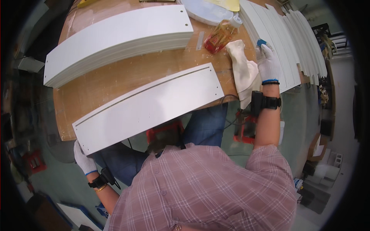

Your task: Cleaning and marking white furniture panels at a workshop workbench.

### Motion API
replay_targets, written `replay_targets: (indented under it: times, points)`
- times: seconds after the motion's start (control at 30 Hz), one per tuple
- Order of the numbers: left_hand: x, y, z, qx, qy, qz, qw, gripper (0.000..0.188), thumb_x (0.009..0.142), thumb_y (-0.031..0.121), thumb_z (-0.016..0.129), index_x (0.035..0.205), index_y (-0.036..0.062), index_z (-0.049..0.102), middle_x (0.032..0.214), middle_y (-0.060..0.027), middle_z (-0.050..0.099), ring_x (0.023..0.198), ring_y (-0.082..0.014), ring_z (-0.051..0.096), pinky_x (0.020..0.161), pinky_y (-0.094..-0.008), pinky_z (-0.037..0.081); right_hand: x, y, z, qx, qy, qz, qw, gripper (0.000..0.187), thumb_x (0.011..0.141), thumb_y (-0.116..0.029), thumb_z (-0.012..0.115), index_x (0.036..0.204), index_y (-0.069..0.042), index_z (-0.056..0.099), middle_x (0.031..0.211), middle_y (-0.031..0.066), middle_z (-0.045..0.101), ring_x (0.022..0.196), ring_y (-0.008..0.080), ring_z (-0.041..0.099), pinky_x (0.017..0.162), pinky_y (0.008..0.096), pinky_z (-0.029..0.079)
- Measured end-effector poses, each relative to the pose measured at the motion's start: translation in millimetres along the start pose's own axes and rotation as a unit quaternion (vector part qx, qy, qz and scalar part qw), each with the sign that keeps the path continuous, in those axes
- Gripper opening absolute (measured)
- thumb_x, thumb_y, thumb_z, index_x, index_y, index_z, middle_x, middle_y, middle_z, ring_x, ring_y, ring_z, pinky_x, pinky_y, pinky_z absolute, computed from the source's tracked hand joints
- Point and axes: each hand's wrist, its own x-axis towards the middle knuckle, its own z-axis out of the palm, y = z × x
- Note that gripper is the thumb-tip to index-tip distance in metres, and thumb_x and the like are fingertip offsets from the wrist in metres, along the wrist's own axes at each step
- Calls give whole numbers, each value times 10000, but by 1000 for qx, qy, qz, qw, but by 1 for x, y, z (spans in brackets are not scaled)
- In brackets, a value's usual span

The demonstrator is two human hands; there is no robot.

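In front of me a long white panel (150,107) lies tilted across the table's near edge, with a narrow groove along its far side and small holes at its ends. My left hand (84,158), in a white knitted glove, grips the panel's near left corner; some fingers are hidden. At the right, my gloved right hand (268,64) is closed on a small blue object (261,42), whose kind I cannot make out. Beneath that hand and to its left is a crumpled cream cloth (241,67). A clear bottle of reddish liquid (220,36) lies tipped beyond the cloth.
A stack of white panels (119,38) sits at the far left of the brown table (63,111). More long white boards (277,42) lie at the right. A white round lid or tray (204,11) stands at the back. Red stools (165,130) are below the table.
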Motion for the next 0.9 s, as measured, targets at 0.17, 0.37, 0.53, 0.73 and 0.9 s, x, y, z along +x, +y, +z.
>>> replay_targets:
  times: [0.17,0.37,0.53,0.73,0.9]
  points:
    - [-10,2,5,-66,6,-37,997,335,987,239,455,1235,25,528,1207,-68,583,1091,-180,564,930,-319,459,80,25,31,-146,-96,10,985,315,838,-74,651,1134,12,588,1063,100,653,936,175,623,812,260,522]
    - [-49,-16,38,-139,39,-39,989,438,959,383,515,1258,64,510,1241,-64,575,1041,-160,578,885,-302,486,172,69,63,-554,-140,-105,814,502,696,-329,734,1089,-23,668,1054,158,681,987,246,646,895,320,482]
    - [-86,-27,69,-158,-35,-112,980,561,957,392,511,1381,49,382,1376,-105,469,1246,-242,471,1019,-393,431,174,98,113,-674,-151,-98,717,514,730,-402,669,1154,-112,645,1116,148,658,1040,296,622,928,357,468]
    - [-77,-38,104,-178,-125,-178,960,477,954,290,521,1325,7,418,1310,-149,514,1207,-304,504,1002,-480,427,260,98,11,-722,-226,-369,540,655,834,-470,627,1308,-32,511,1175,210,615,1093,324,591,924,378,462]
    - [-90,-24,104,-134,-80,-170,973,443,942,263,537,1307,31,442,1223,-132,584,1072,-261,612,841,-421,549,131,59,27,-626,-128,-261,724,444,949,-243,535,1305,19,488,1217,173,593,1120,244,565,954,331,440]
